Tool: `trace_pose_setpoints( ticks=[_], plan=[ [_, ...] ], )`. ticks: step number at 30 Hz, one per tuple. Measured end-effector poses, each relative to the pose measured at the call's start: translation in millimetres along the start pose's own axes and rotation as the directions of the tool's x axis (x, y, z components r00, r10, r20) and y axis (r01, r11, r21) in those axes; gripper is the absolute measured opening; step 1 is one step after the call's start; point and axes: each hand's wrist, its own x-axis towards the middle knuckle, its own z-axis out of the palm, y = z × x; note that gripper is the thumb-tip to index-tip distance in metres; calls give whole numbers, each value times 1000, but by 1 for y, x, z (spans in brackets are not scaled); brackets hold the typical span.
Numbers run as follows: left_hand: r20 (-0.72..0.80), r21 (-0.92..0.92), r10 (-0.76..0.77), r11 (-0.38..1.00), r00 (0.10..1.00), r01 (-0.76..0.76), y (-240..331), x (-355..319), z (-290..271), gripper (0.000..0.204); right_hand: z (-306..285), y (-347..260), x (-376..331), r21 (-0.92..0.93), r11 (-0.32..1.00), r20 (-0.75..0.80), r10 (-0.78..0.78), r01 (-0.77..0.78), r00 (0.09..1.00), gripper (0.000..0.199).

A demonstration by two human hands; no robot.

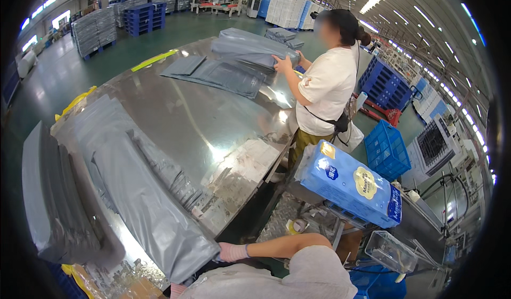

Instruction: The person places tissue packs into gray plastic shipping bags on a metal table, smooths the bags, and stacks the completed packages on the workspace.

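Observation:
A long, grey pile of folded plastic bags point(143, 192) lies along the left side of the metal table, its near end close to my body. My right hand point(232, 252), in a pink striped glove, grips the right corner of that end, fingertips hidden against the plastic. At the lower edge only a bit of my left hand point(177, 290) shows, also in pink and beside the pile's near end; its fingers are hidden. Left of this pile, a thick stack of grey bags point(56, 198) rises at the table's edge.
Across the metal table point(197, 123), a person point(327, 83) handles a grey bundle point(253, 47). More flat grey bags point(218, 75) lie before them. To my right are a blue tissue package point(354, 184) on a stand, a blue crate point(387, 150) and a clear plastic bin point(391, 251).

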Motion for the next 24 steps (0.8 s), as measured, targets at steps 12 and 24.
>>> trace_pose_setpoints(
  ticks=[12, 24],
  plan=[
    [-113, -182, -84, 981, 990, 63, -77, -39, -25, 18, 8, 12, 32, 129, 986, -130, 125, -108, 984, 13],
    [-135, -70, 398, 910, 908, -409, 9, -8, -1, 29, 11, 51, 46, -427, 882, -502, -48, -199, 863, 31]
  ],
)
